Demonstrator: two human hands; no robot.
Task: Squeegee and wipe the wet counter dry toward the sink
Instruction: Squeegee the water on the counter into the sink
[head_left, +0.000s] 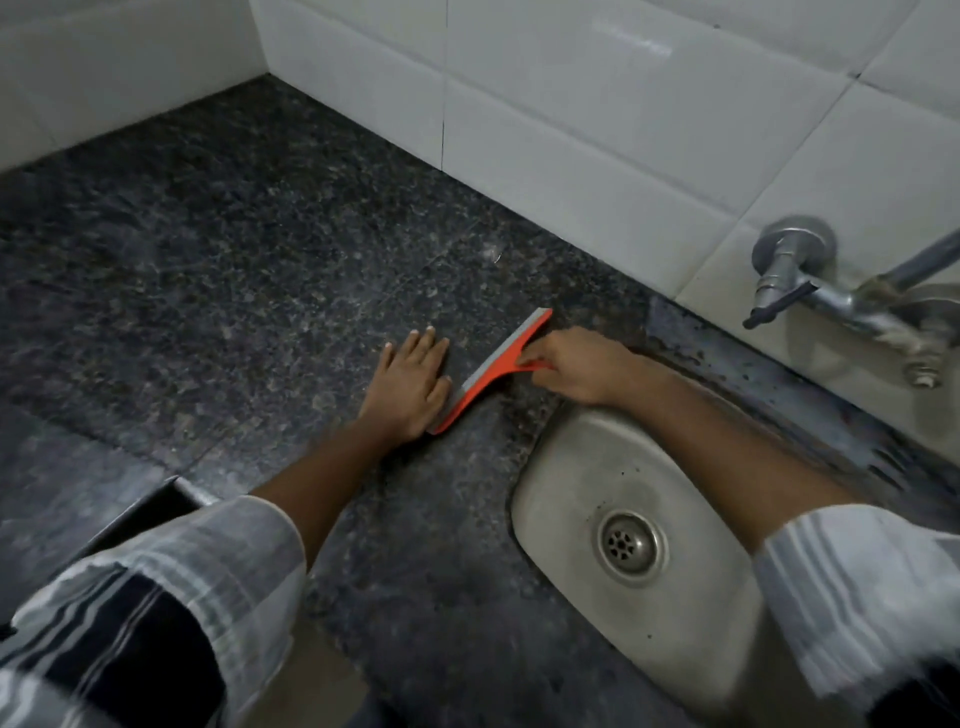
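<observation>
Striped sleeves fill the lower corners of the frame as we reach over the dark surface (218, 249); our right hand (582, 366) grips the handle of the orange squeegee (491, 371) mid-frame, just left of the sink (566, 441); our left hand (410, 384) lies flat, fingers straight, touching the blade's lower end; we judge that it may block the stroke, or a lifted blade may leave streaks.

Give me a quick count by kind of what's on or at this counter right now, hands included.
Hands: 2, left hand and right hand
Squeegees: 1, the orange squeegee
Sinks: 1, the steel sink
Taps: 1, the wall tap
Total: 5
</observation>
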